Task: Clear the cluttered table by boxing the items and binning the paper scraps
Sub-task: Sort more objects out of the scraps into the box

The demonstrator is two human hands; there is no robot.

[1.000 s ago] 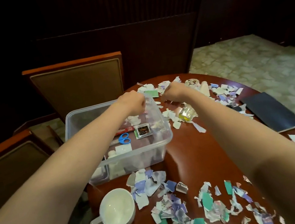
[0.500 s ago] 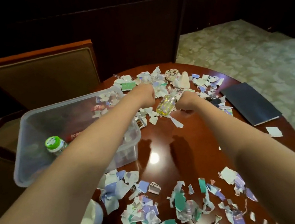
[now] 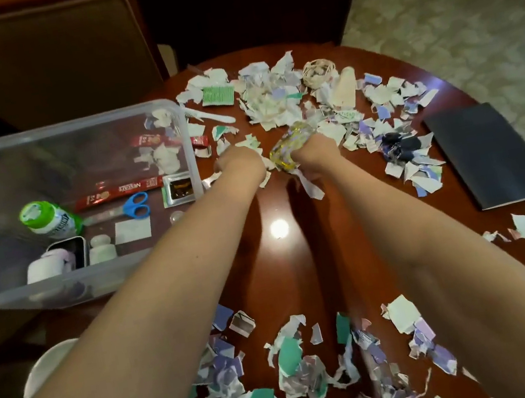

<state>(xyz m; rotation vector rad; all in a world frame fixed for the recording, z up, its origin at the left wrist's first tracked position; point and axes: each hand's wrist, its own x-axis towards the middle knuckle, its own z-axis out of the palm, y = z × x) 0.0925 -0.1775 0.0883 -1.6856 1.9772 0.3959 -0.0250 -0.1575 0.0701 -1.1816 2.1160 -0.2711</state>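
Bottle sits gripped by right hand at 12 o'clock on table. Left hand curls over paper scraps, hold unclear.

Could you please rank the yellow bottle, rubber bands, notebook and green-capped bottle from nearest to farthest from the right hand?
1. Yellow bottle, just left of the right hand.
2. Rubber bands, at the far edge.
3. Notebook, far right.
4. Green-capped bottle, in the box at left.
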